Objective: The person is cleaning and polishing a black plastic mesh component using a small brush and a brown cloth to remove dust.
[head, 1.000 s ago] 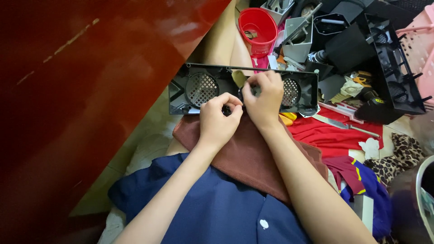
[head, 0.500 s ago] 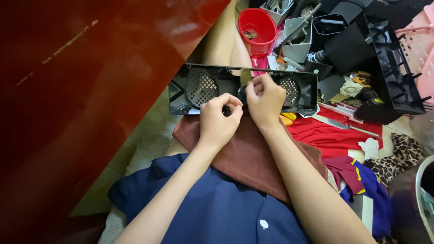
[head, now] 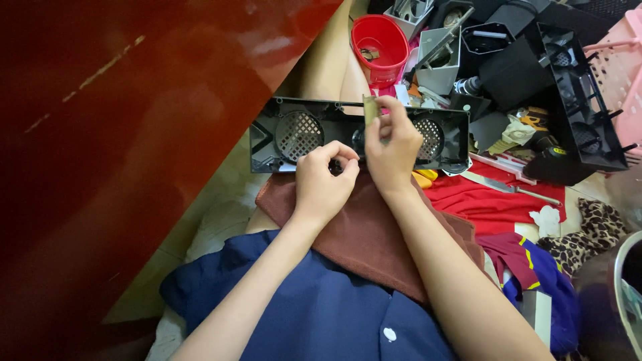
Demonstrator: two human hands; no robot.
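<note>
Right hand [head: 391, 144] has lifted a small flat piece [head: 370, 109] off the black panel [head: 294, 137].

1. On my left a dark red panel [head: 134, 134] walls off that whole side; I see no way past it
2. Ahead, the black grille housing [head: 301, 134] lies across the lap, blocking the straight path forward
3. Beyond it a red bucket [head: 380, 40] and black plastic parts [head: 575, 100] crowd the floor
4. To my right, red cloth [head: 495, 204] with a knife [head: 511, 188] on it lies low enough to pass over
</note>
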